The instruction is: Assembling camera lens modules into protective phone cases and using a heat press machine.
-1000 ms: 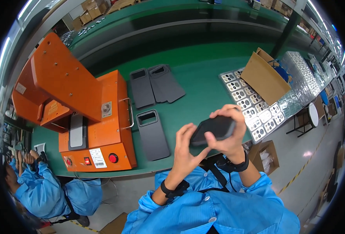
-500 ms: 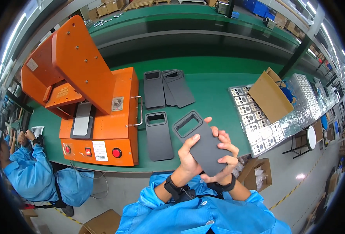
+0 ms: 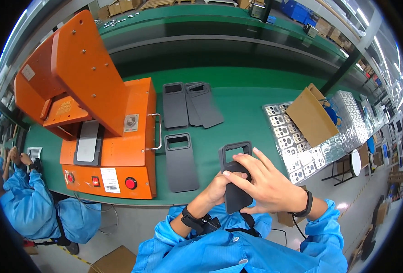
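A dark grey phone case [image 3: 238,198] with a wide camera cutout at its top is held upright, slightly tilted, in front of my chest. My left hand [image 3: 216,189] is closed around its left edge. Across the case's face lie the fingers of my right hand [image 3: 274,189], just below the cutout, with the thumb at the lower right edge. On the green table to the left, a single matching case [image 3: 182,170] lies flat. Behind it are another case [image 3: 175,109] and a fanned overlapping pile of cases [image 3: 204,109].
An orange press machine [image 3: 133,100] with a red button fills the left side. At right, clear trays of camera-ring parts [image 3: 297,159] lie under an open cardboard box [image 3: 313,118]. A co-worker in a blue smock [image 3: 33,200] sits at far left.
My right hand has shifted from the case's right edge onto its face, fingers now near the cutout. The case has turned more upright and edge-on. The view has shifted slightly.
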`<control>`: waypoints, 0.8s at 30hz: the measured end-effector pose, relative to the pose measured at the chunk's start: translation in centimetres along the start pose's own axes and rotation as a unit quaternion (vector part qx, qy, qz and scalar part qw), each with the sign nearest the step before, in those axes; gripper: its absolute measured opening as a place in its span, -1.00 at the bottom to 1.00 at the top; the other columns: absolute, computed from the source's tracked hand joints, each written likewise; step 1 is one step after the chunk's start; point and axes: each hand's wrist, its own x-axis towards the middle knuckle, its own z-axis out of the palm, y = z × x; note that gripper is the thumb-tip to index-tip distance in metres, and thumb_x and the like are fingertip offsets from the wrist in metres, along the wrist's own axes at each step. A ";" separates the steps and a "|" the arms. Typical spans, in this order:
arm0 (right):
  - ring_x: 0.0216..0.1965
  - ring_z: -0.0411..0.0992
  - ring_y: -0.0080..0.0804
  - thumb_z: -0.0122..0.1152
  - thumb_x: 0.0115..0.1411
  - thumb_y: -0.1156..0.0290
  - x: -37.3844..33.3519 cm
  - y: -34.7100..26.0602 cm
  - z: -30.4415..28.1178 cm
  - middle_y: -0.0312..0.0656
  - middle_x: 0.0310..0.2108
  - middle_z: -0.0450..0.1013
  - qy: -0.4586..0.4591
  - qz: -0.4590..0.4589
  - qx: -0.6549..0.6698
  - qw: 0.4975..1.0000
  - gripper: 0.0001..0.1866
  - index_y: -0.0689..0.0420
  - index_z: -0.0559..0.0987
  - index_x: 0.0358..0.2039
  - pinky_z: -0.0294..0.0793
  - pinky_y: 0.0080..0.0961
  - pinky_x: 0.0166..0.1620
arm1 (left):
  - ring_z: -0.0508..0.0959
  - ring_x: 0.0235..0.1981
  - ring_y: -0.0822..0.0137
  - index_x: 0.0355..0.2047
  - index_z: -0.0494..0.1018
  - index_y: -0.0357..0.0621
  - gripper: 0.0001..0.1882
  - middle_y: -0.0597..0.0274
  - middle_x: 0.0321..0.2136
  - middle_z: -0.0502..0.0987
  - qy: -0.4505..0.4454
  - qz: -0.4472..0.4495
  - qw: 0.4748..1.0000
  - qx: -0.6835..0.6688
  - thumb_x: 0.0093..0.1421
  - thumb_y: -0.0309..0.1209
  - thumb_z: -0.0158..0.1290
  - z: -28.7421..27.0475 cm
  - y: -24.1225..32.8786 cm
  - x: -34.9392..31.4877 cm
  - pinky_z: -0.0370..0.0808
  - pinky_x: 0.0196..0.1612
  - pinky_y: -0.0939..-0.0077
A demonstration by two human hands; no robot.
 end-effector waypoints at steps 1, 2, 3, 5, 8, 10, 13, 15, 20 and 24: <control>0.20 0.23 0.15 0.58 -0.37 0.04 0.3 -0.2 0.2 0.27 0.14 0.20 -0.003 -0.003 0.001 1.000 0.19 0.02 0.19 0.32 0.12 0.12 0.28 | 0.60 -0.20 0.31 0.06 0.36 -0.20 -0.58 0.12 -0.16 0.51 0.002 0.003 1.000 -0.002 0.19 -0.39 0.06 0.0 0.3 -0.1 0.62 -0.24 0.46; 0.19 0.23 0.17 0.57 -0.37 0.06 0.6 -0.4 0.4 0.28 0.14 0.20 -0.003 -0.002 -0.008 1.000 0.19 0.02 0.19 0.32 0.13 0.14 0.27 | 0.60 -0.20 0.32 0.06 0.36 -0.19 -0.58 0.13 -0.16 0.51 0.010 -0.015 1.000 -0.006 0.19 -0.38 0.07 -0.1 0.7 -0.2 0.61 -0.24 0.47; 0.19 0.23 0.18 0.57 -0.37 0.08 0.9 -0.6 0.5 0.29 0.14 0.20 -0.003 0.000 -0.018 1.000 0.19 0.02 0.19 0.32 0.13 0.15 0.26 | 0.59 -0.20 0.33 0.06 0.36 -0.18 -0.57 0.14 -0.17 0.51 0.016 -0.034 0.999 -0.010 0.19 -0.37 0.09 -0.2 1.0 -0.3 0.61 -0.25 0.48; 0.18 0.23 0.18 0.57 -0.38 0.09 1.6 -0.8 0.8 0.29 0.13 0.21 -0.008 0.002 -0.006 1.000 0.20 0.00 0.19 0.33 0.13 0.16 0.26 | 0.59 -0.19 0.34 0.06 0.36 -0.18 -0.57 0.16 -0.16 0.50 0.011 -0.033 0.999 0.001 0.20 -0.35 0.09 -0.6 1.2 -0.6 0.60 -0.26 0.48; 0.17 0.24 0.19 0.57 -0.41 0.12 2.4 -0.8 1.1 0.29 0.10 0.22 -0.011 -0.002 -0.001 1.000 0.21 -0.01 0.19 0.33 0.14 0.16 0.25 | 0.58 -0.18 0.36 0.06 0.36 -0.18 -0.57 0.18 -0.16 0.50 -0.003 -0.027 1.000 0.013 0.22 -0.31 0.10 -1.0 1.7 -0.7 0.59 -0.26 0.48; 0.16 0.24 0.20 0.57 -0.42 0.13 3.1 -0.5 1.0 0.28 0.08 0.23 -0.010 -0.013 -0.008 1.000 0.22 0.00 0.18 0.33 0.15 0.15 0.25 | 0.57 -0.18 0.37 0.05 0.36 -0.17 -0.57 0.19 -0.16 0.50 -0.008 -0.019 1.000 0.012 0.22 -0.29 0.11 -0.9 2.5 -0.9 0.58 -0.25 0.48; 0.12 0.25 0.24 0.56 -0.46 0.17 4.9 0.8 -1.0 0.24 0.04 0.22 -0.010 -0.041 0.068 0.997 0.22 0.07 0.18 0.32 0.16 0.17 0.24 | 0.43 0.08 0.35 0.21 0.20 -0.15 -0.45 0.15 0.05 0.39 -0.022 0.027 0.998 0.048 0.32 -0.15 -0.01 -0.8 3.6 -1.9 0.44 0.05 0.38; 0.14 0.23 0.24 0.54 -0.45 0.16 6.9 3.0 -2.8 0.22 0.08 0.21 0.010 -0.087 0.097 0.991 0.24 0.13 0.14 0.32 0.14 0.16 0.26 | 0.30 0.22 0.28 0.31 0.05 -0.14 -0.31 0.07 0.19 0.26 -0.025 0.096 0.995 -0.004 0.34 -0.01 -0.10 -0.3 3.9 -2.1 0.28 0.21 0.27; 0.13 0.22 0.15 0.53 -0.44 0.19 13.6 9.7 -2.6 0.19 0.11 0.21 0.003 -0.073 0.044 0.996 0.28 0.18 0.07 0.34 0.23 -0.10 0.20 | 0.30 0.23 0.06 0.34 -0.04 -0.22 -0.15 -0.11 0.21 0.24 0.037 0.164 0.972 0.163 0.27 0.14 -0.13 -0.1 4.6 -5.1 0.23 0.24 0.16; 0.10 0.22 0.13 0.57 -0.43 0.17 17.0 15.0 0.7 0.16 0.06 0.24 -0.029 -0.062 -0.003 0.998 0.29 0.14 0.06 0.34 0.26 -0.15 0.18 | 0.36 0.17 0.11 0.30 0.02 -0.25 -0.21 -0.11 0.18 0.28 0.010 0.158 0.963 0.217 0.28 0.09 -0.11 -0.8 4.6 -6.1 0.26 0.22 0.20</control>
